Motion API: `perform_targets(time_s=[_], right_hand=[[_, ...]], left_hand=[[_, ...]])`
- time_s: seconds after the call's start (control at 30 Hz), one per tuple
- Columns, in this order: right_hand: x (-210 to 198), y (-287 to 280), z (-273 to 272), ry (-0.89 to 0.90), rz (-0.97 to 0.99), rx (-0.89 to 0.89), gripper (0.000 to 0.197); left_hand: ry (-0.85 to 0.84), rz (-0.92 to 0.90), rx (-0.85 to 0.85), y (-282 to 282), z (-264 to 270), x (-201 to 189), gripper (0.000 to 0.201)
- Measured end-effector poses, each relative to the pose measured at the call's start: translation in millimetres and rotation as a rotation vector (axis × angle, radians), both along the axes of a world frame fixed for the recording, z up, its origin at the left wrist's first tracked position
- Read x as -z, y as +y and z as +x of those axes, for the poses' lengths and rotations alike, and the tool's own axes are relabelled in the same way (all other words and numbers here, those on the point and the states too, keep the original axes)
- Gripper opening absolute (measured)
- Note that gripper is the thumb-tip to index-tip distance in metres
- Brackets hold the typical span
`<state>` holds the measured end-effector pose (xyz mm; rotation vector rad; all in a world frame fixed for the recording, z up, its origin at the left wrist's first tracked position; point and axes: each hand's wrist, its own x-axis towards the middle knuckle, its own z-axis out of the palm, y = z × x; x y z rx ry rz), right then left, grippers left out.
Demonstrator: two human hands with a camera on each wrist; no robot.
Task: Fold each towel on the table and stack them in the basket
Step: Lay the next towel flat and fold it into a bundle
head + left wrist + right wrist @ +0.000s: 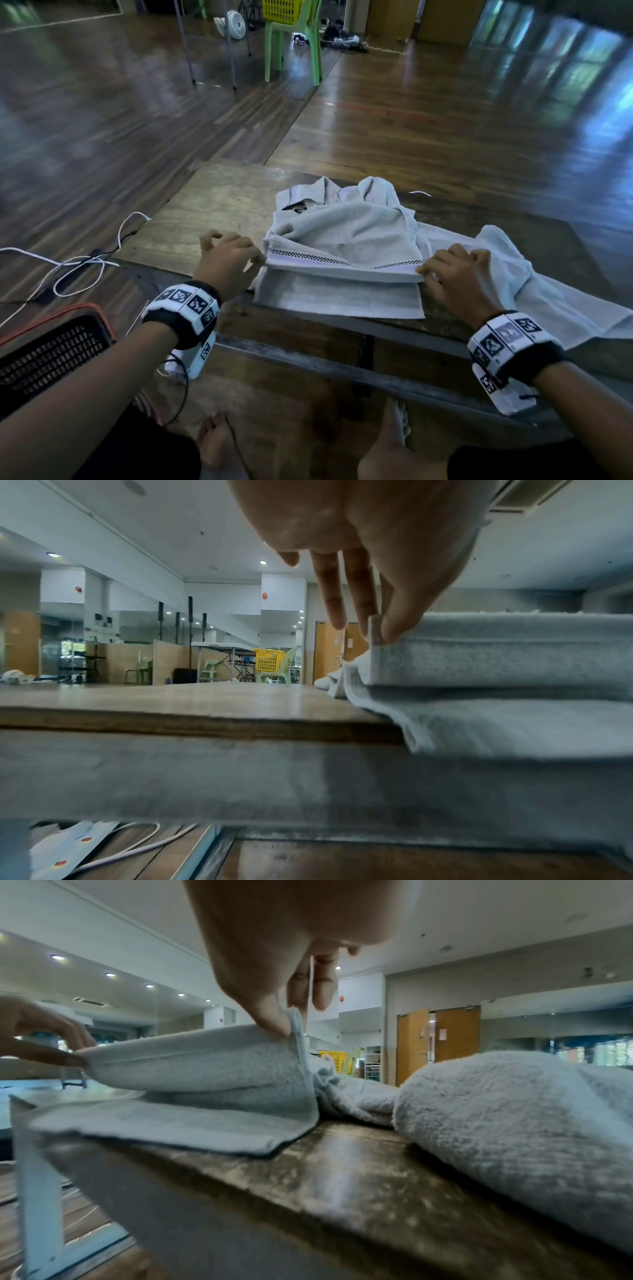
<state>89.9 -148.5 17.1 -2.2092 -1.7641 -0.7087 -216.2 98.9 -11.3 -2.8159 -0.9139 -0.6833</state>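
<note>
A pale grey towel [346, 246] with a checked border lies doubled over on the low wooden table [219, 202]. Its upper layer is raised above the lower layer, which reaches the table's near edge. My left hand [236, 260] pinches the upper layer's left corner [377, 631] between thumb and fingers. My right hand [455, 270] pinches the right corner [291, 1026] the same way. A second pale towel [548, 294] lies spread and rumpled to the right, bulging close to the right wrist camera [514, 1110]. A black mesh basket [51, 353] with an orange rim stands on the floor at my lower left.
White cables [78, 267] trail over the wooden floor left of the table. A green plastic chair [294, 44] carrying a yellow basket [281, 10] stands far back, with a white fan [233, 22] beside it. My bare feet [219, 442] are under the table's near edge.
</note>
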Motion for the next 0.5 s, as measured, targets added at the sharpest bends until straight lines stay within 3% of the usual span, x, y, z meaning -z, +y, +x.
perform_targets(time_s=[0.2,0.3,0.4,0.5], right_hand=[[31.6,-20.3,-4.5,0.061,-0.166,-0.107,0.023],[44.3,-25.8,1.4,0.075,-0.207,-0.107,0.021],[46.6,-26.3,4.1,0.067,-0.186,-0.125,0.013],[45.4,-19.5,5.8,0.061,-0.209,-0.103,0.021]], left_hand=[[0.112,-0.037,0.149,-13.3,-18.6,32.6,0.028],[0.091,-0.054,0.177,-14.7,-18.7,39.8,0.015],[0.078,-0.054,0.136,-14.9,-15.7,40.5,0.011],[0.062,-0.075,0.093,-16.1,-9.5,36.4,0.015]])
